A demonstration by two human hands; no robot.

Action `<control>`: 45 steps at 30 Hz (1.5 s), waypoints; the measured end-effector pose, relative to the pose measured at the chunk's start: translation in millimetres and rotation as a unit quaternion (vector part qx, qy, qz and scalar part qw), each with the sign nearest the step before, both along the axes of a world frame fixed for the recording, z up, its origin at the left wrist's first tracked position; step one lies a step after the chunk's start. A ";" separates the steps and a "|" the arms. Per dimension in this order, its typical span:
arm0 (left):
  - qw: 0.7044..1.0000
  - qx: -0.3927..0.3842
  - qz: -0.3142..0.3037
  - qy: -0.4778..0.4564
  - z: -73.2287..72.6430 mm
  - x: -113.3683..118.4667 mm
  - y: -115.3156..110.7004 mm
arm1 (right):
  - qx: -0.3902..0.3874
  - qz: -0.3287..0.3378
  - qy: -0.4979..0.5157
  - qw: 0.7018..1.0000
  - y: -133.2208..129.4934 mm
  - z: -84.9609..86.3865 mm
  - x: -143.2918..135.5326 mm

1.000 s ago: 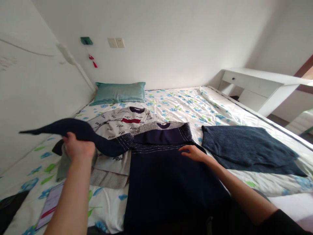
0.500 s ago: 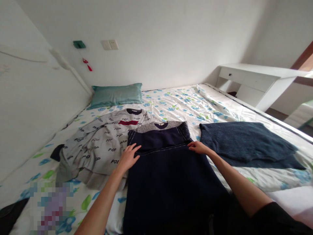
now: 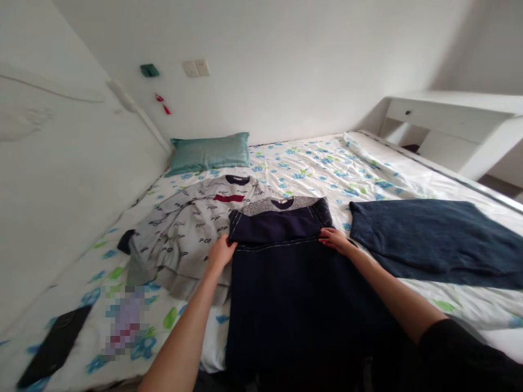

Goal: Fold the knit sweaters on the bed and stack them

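Note:
A navy sweater (image 3: 281,288) with a speckled grey yoke lies in front of me, its upper part folded over, so that a pale stitched line crosses it. My left hand (image 3: 222,252) is closed in a pinch on its left edge, at the end of that line. At the opposite edge, my right hand (image 3: 335,240) pinches the fabric with bent fingers. Close by on the left spreads a grey sweater (image 3: 192,234) printed with "POP" and a red bar; the navy one overlaps its right side. A folded dark blue garment (image 3: 433,239) lies to the right.
The bed carries a floral sheet (image 3: 302,163), with a green pillow (image 3: 210,151) against the wall. A black flat object (image 3: 55,345) and a pixelated patch (image 3: 125,321) are at lower left. Beyond the bed's right edge stands a white desk (image 3: 441,122).
My left hand has gone from spread fingers on the cloth to a pinch on the sweater's left edge. The right hand stays at the right edge. The view has shifted left.

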State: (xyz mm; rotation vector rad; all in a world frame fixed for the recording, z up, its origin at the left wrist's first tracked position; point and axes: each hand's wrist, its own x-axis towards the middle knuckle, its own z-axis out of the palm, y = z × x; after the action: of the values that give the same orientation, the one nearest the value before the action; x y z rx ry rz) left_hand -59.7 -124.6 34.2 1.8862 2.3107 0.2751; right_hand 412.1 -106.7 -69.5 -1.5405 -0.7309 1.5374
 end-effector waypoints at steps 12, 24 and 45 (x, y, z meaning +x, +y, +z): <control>0.997 0.061 0.032 -0.040 -9.6 6.9 -2.5 | 0.126 -0.047 -0.274 0.952 41.9 10.4 -2.1; 0.997 0.044 -0.064 0.005 -30.7 -8.7 14.4 | 0.068 0.104 -0.480 0.868 16.3 4.8 57.4; 0.994 -0.100 -0.051 0.004 -17.5 -18.3 12.2 | -0.126 0.326 -0.470 0.810 -18.3 22.3 127.0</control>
State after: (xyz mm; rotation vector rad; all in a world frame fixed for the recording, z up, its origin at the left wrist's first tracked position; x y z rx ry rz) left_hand -78.0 -112.5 16.6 1.9012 2.1468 0.0228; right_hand 539.1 -125.0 -47.2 -2.4505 -1.8252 1.2522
